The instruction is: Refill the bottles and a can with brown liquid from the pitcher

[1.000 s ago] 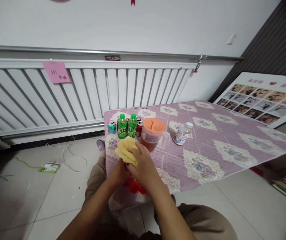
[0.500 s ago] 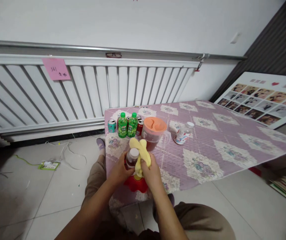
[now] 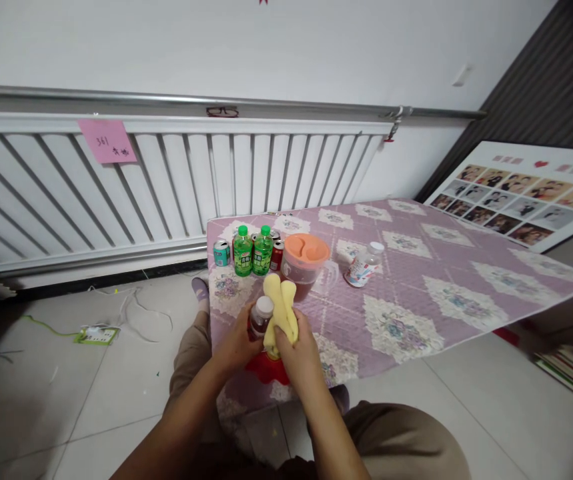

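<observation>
My left hand (image 3: 239,339) is wrapped round a clear bottle (image 3: 261,315) with a whitish cap and dark contents, held upright near the table's front end. In my right hand (image 3: 297,348) is a folded yellow cloth (image 3: 281,308), pressed against the bottle's right side. Below both hands lies a red scalloped item (image 3: 268,370), partly hidden by them. Just beyond the cloth stands a clear pitcher (image 3: 301,275) with an orange lid and reddish-brown liquid inside.
Two green bottles (image 3: 243,253) stand left of the pitcher, with a teal can (image 3: 221,253) and several red cans (image 3: 277,256) around them. A clear labelled bottle (image 3: 365,265) with a white cap stands to the right. A white radiator (image 3: 176,180) lines the wall behind the table (image 3: 346,320).
The yellow cloth has shifted in my right hand; its upper folds now stand more upright beside the bottle. My left hand keeps its hold. The view has moved slightly.
</observation>
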Tool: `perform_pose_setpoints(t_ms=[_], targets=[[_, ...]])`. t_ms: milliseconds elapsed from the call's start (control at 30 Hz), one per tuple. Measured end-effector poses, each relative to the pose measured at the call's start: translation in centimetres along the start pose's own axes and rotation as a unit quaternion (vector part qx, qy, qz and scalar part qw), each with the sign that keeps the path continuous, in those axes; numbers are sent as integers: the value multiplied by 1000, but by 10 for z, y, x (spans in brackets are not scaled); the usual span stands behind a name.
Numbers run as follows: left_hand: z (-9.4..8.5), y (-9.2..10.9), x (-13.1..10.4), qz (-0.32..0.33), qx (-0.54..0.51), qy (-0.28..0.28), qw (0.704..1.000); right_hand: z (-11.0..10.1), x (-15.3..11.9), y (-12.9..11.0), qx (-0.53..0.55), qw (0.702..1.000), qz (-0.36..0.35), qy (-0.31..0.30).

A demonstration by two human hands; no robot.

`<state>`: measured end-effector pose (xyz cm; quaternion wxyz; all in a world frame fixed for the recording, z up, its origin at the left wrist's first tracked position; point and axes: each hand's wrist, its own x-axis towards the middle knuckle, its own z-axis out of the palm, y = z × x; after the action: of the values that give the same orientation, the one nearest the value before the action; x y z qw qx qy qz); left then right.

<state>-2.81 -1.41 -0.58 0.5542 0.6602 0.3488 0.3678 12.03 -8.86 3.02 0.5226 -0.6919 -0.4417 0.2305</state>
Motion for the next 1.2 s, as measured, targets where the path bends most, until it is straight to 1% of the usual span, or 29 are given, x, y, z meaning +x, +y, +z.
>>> perform_pose_setpoints(t_ms=[67, 167, 267, 333, 500, 567, 600, 700, 733, 800, 900, 1000, 1100, 1200], targets=[[0, 2, -1, 1, 0, 24, 1000, 4, -2, 1, -10, 1000, -10, -2], [-2, 8, -4, -9, -20, 64, 998, 6, -4, 10, -23, 999, -3, -22], [-7, 18, -6, -38, -68, 66, 995, 5, -4, 21, -14, 999, 8, -34], [-11, 28, -7, -45, -92, 65, 993, 3, -3, 25, 3, 999, 16, -40], [-20, 57, -8, -36, -139, 74, 987, -4, -2, 21, 108, 990, 73, -50], [-21, 64, -8, -18, -164, 83, 983, -6, -3, 17, 189, 973, 121, -62], [-20, 66, -8, -9, -174, 89, 981, -7, -4, 14, 236, 958, 148, -71], [-18, 67, -9, 12, -185, 110, 977, -5, -9, 7, 385, 886, 240, -96], [-16, 67, -8, 18, -184, 115, 976, -3, -12, 5, 410, 869, 257, -101], [-14, 67, -8, 29, -179, 124, 976, 1, -17, 2, 436, 849, 279, -110], [-12, 68, -4, 45, -172, 135, 975, 5, -24, -2, 447, 835, 292, -133], [-15, 71, 0, 52, -155, 154, 975, 0, -31, -4, 437, 830, 306, -163], [-22, 74, 4, 49, -119, 190, 973, -16, -35, -1, 420, 829, 320, -181], [-27, 75, 5, 44, -102, 211, 971, -36, -39, 5, 420, 828, 328, -171]])
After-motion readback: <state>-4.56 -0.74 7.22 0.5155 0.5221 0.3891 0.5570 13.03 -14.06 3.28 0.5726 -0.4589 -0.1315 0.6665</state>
